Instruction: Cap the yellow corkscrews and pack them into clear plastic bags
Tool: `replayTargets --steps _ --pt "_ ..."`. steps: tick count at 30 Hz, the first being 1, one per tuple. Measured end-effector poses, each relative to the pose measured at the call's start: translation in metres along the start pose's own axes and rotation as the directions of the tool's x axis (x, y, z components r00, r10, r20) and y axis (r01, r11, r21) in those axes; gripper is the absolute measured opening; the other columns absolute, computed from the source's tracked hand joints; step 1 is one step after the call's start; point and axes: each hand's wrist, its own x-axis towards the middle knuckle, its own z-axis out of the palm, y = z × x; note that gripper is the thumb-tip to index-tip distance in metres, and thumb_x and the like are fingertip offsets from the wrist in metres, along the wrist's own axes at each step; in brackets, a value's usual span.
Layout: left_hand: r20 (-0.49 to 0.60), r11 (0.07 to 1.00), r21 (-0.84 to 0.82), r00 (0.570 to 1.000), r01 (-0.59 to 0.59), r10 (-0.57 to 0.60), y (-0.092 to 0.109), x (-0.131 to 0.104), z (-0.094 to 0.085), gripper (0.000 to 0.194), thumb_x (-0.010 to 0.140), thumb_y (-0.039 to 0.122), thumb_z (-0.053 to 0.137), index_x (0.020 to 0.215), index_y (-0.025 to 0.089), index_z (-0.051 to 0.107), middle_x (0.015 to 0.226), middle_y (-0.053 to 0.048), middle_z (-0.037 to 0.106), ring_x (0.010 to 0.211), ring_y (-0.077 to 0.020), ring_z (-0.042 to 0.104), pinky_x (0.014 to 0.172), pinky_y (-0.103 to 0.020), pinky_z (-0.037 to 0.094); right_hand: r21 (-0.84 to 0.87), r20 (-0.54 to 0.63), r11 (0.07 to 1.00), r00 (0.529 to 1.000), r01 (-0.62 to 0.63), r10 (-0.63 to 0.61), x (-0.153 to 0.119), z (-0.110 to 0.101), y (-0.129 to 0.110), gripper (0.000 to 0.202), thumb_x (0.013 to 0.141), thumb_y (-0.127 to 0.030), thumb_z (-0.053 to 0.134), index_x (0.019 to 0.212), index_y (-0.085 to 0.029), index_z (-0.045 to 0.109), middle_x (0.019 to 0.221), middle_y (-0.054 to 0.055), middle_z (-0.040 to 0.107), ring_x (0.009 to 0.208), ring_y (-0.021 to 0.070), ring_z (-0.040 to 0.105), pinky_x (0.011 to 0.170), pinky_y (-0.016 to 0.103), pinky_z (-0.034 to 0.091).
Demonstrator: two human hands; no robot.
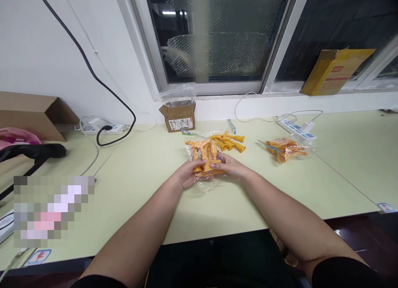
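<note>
A clear plastic bag (203, 184) with several orange-yellow moulded plastic pieces (207, 155) inside is held between my two hands, low over the table. My left hand (188, 174) grips the bag's left side, thumb on top. On the right side, my right hand (230, 165) clasps it the same way, its thumb pressed on the front. Just behind the bag lie several loose orange-yellow tube-like pieces (230, 144) with flared ends. Farther right rests another clear bag of similar orange pieces (284, 149). The undersides of my fingers are mostly hidden.
On the pale table (139, 205), a small open cardboard box (180, 116) stands against the wall. Power strips (298, 128) with white cables lie at the back right and back left. A black cable (90, 68) hangs at left. A yellow box (337, 72) leans on the window.
</note>
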Motion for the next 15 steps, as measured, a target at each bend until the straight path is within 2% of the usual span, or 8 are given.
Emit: replayTargets --steps 4,15 --pt "-0.006 1.0 0.005 1.0 -0.001 0.001 0.0001 0.0009 -0.0008 0.055 0.082 0.02 0.073 0.136 0.015 0.064 0.114 -0.018 0.078 0.099 -0.0334 0.077 0.084 -0.05 0.065 0.001 0.023 1.0 1.0 0.02 -0.02 0.0004 0.002 0.0003 0.055 0.072 -0.038 0.092 0.119 -0.021 0.068 0.116 0.008 0.077 0.106 0.0237 0.074 0.092 0.036 0.06" --pt "-0.037 1.0 0.006 0.999 0.013 -0.012 0.0025 -0.0006 0.0041 0.059 0.077 0.017 0.069 0.135 0.014 0.064 0.113 -0.016 0.078 0.097 -0.0302 0.076 0.083 -0.046 0.065 0.032 0.02 0.999 1.0 0.023 -0.023 0.0028 0.0004 0.007 0.058 0.074 -0.033 0.092 0.124 -0.023 0.065 0.122 0.008 0.075 0.105 0.0219 0.073 0.089 0.032 0.059"
